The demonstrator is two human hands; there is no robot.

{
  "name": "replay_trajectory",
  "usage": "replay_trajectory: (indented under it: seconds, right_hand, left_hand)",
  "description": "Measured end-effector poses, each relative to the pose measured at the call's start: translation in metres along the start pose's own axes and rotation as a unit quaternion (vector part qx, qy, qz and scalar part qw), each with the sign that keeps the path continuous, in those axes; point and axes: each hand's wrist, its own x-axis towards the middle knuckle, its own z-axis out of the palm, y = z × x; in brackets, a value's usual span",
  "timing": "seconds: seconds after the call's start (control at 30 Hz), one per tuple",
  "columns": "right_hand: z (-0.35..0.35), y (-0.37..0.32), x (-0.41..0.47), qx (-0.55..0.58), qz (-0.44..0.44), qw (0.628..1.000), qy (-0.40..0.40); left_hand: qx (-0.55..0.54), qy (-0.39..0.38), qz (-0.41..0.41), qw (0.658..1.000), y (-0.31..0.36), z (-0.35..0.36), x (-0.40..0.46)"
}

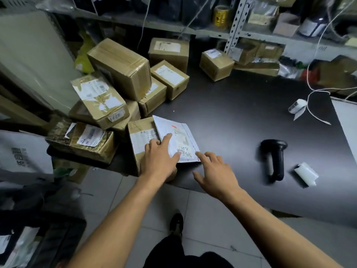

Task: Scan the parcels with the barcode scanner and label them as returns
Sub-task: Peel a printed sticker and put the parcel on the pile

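1. Black tabletop edge sits just in front of the person, and both arms reach over it toward the left side, where the parcels are gathered.
2. Their right hand hovers with fingers spread and straight, holding nothing; the forefinger tip is at the near corner of a flat white envelope, probably to slide or lift it.
3. Their left hand lies with straight, splayed fingers on the envelope and on the brown box beneath it, apparently pinning both so the envelope does not slip off.
4. To the right, well apart from both hands, the scanner lies on its side, untouched. My guess is it was set within easy reach for the next scan.
5. Just beside it lies a white roll, likely labels; a second roll sits farther back by a loose white cable.
6. Behind the envelope, taped boxes are heaped at the table's left, most with shipping labels facing up, which should make scanning quicker.
7. Farthest back, metal shelving holds more cartons and bags.
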Motion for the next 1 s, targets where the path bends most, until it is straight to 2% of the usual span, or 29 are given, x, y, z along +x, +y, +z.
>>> replay_trajectory:
  seconds: [0.13, 0.33, 0.47, 0.63, 0.77, 0.87, 0.93, 1.0]
  right_hand:
    - [0.001, 0.007, 0.021, 0.017, 0.005, 1.0, -0.018]
    - [-0.001, 0.04, 0.038, 0.086, 0.025, 0.996, -0.018]
    - [0.002, 0.079, 0.038, 0.122, 0.047, 0.991, -0.033]
    - [0.01, 0.123, 0.028, 0.161, 0.058, 0.981, -0.088]
    - [0.013, 0.147, 0.022, 0.171, 0.071, 0.978, -0.094]
    - [0.006, 0.165, 0.017, 0.192, 0.079, 0.978, -0.035]
    - [-0.003, 0.178, 0.012, 0.217, 0.106, 0.968, 0.068]
    - [-0.014, 0.192, 0.006, 0.244, 0.164, 0.938, 0.185]
  left_hand:
    - [-0.054, -0.021, -0.004, 0.998, 0.003, 0.001, 0.019]
    - [-0.133, -0.083, 0.051, 0.986, 0.022, 0.012, 0.025]
    - [-0.128, -0.152, 0.04, 0.979, 0.045, 0.036, 0.032]
    - [-0.196, -0.195, 0.006, 0.961, 0.075, 0.073, 0.033]
    - [-0.207, -0.209, 0.012, 0.956, 0.089, 0.1, 0.033]
    - [-0.201, -0.206, 0.026, 0.957, 0.096, 0.11, 0.037]
    - [-0.201, -0.2, 0.03, 0.959, 0.096, 0.114, 0.04]
    - [-0.201, -0.19, 0.035, 0.96, 0.098, 0.117, 0.044]
